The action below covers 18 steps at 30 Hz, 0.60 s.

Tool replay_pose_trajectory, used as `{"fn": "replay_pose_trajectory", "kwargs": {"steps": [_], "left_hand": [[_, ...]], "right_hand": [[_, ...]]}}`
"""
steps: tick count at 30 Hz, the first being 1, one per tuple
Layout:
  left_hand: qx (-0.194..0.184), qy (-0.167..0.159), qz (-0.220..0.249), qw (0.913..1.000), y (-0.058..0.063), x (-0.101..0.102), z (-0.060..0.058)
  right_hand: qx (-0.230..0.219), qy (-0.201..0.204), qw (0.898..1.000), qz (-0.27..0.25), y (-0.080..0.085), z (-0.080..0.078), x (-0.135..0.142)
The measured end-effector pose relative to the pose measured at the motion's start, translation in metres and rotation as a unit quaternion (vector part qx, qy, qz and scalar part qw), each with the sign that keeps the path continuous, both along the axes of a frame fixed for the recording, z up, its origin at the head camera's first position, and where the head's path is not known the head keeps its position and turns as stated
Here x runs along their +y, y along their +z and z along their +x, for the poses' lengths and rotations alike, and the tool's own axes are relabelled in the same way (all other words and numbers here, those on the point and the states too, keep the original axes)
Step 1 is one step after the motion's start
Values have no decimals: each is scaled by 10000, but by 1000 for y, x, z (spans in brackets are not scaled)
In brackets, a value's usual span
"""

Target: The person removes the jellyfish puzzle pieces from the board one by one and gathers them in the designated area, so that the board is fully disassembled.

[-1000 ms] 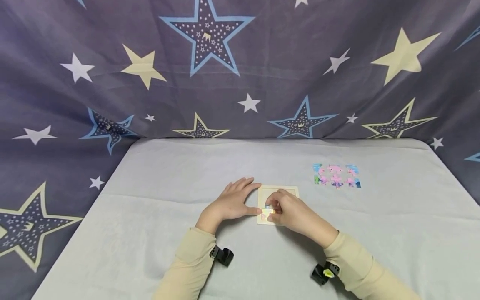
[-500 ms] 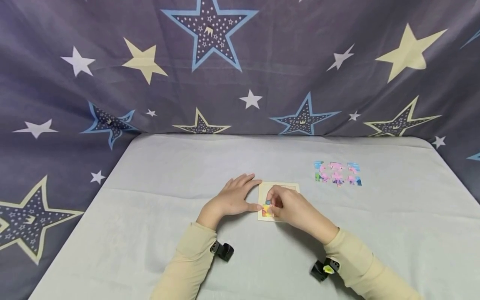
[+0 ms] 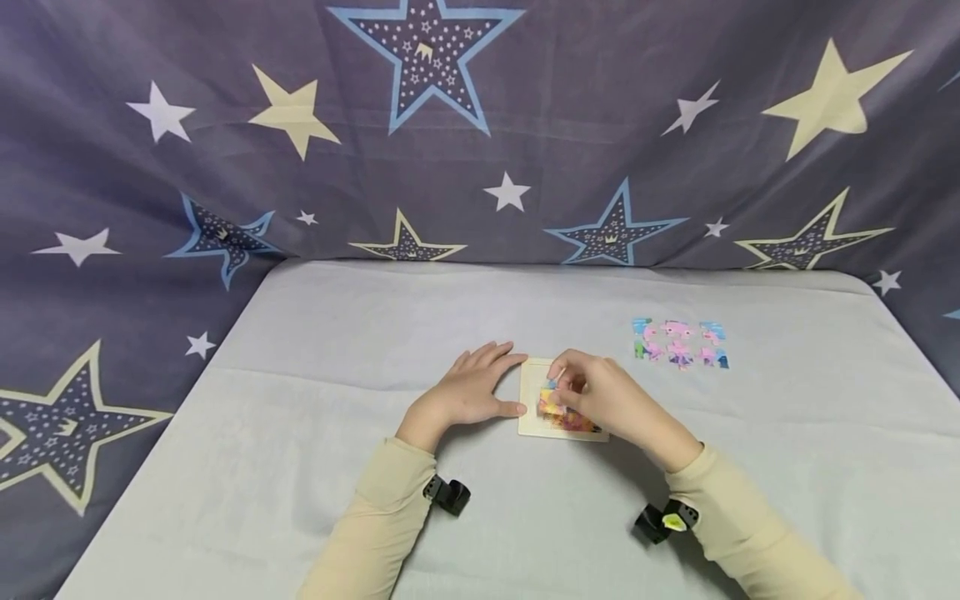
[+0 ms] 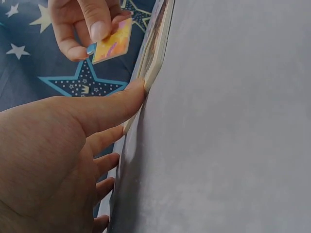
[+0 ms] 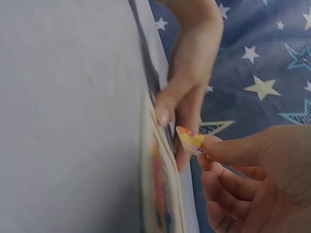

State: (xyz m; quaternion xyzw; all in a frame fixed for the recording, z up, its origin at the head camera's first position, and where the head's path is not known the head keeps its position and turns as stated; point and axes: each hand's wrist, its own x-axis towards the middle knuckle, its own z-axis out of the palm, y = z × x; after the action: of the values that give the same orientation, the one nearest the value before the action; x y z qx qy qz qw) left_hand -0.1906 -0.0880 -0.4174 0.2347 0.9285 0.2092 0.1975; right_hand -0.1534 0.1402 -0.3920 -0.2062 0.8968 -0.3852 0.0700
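My right hand (image 3: 603, 396) pinches a yellow and orange jigsaw puzzle piece (image 4: 112, 43) between thumb and fingers, a bit of blue showing at one edge. In the right wrist view the piece is held up clear of the pale wooden puzzle frame (image 5: 146, 145). Colourful pieces fill the near right part of that frame's recess, partly hidden by the hand in the head view. My left hand (image 3: 468, 392) lies with spread, straight fingers at the frame's left side, thumb tip (image 4: 137, 87) and index fingertip touching its edge.
Several pink and blue puzzle pieces (image 3: 679, 343) lie laid out together on the grey cloth table (image 3: 360, 333), right of and beyond the frame. A star-patterned curtain (image 3: 480, 150) hangs behind the table. Each wrist wears a black camera (image 3: 450, 496).
My right hand has lifted the yellow piece out of the frame's near left corner and moved it up and to the right. My left hand stays at the frame's edge.
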Motion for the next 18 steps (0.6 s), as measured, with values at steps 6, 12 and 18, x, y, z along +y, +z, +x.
{"fn": "replay_pose_trajectory", "kwargs": {"steps": [6,12,18], "left_hand": [[-27,5,-20,10000,2,1,1],[-21,30,-78,10000,-1,1,-2],[-4,44,26,10000,-5,1,-3]], "right_hand": [[-176,-7,9998,126,7,-9,20],[-36,-185,9995,265,12,-20,40],[-58,-423,9982,412,17,-26,63]]}}
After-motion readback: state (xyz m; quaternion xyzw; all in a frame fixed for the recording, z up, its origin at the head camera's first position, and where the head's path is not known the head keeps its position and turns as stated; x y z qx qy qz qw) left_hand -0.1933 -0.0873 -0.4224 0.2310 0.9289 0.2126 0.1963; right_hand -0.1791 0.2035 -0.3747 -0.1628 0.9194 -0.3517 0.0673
